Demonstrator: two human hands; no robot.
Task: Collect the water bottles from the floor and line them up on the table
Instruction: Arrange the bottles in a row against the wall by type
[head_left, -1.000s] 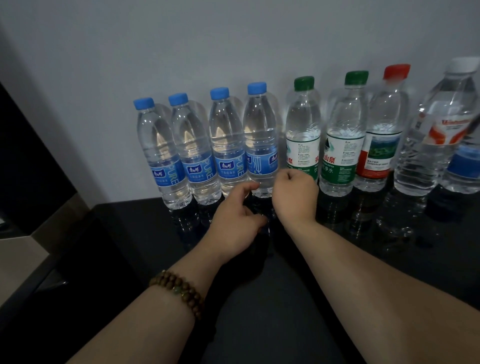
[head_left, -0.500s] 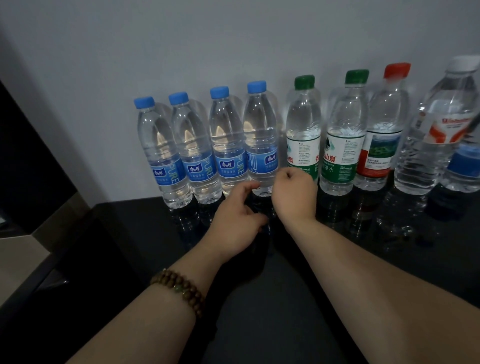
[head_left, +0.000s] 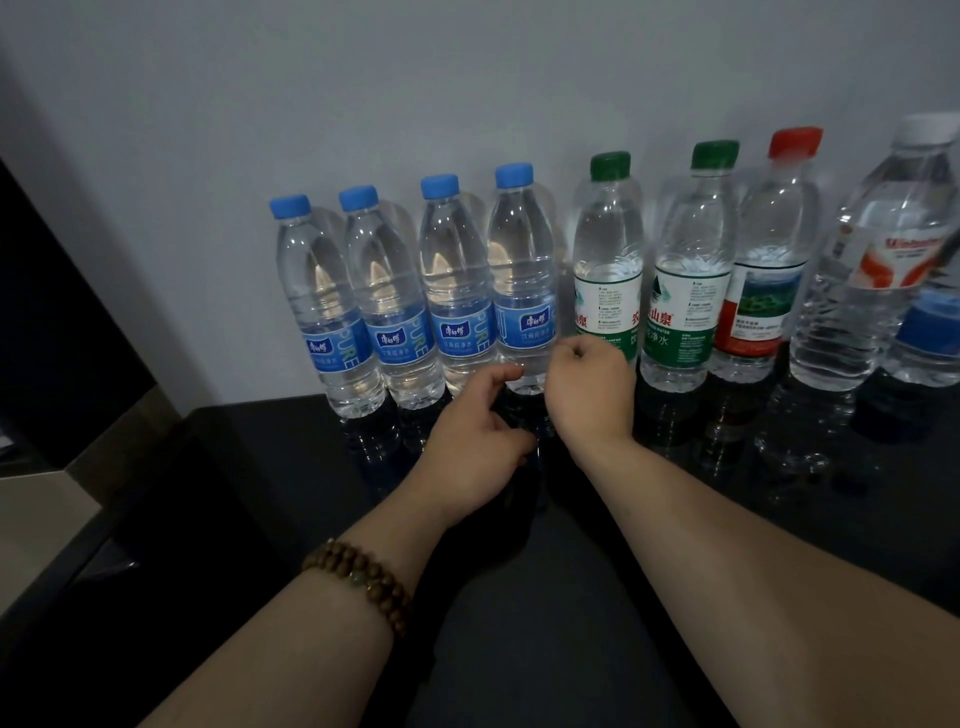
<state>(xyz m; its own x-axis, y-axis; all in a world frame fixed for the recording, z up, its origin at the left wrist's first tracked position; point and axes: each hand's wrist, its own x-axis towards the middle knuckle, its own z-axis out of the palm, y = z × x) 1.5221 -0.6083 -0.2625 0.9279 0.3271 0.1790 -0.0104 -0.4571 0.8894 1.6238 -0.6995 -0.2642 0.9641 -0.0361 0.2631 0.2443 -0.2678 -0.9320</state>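
Capped bottles (head_left: 524, 291), full of clear water (head_left: 358, 382), line the black table (head_left: 675, 571).

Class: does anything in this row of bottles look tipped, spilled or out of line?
Nothing tipped or spilled. Only the blue-labelled bottle at the far right overlaps the white-capped bottle, seemingly off the row.

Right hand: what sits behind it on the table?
Behind the right hand stands a green-capped bottle, upright by the wall. The hand covers its base and lower label.
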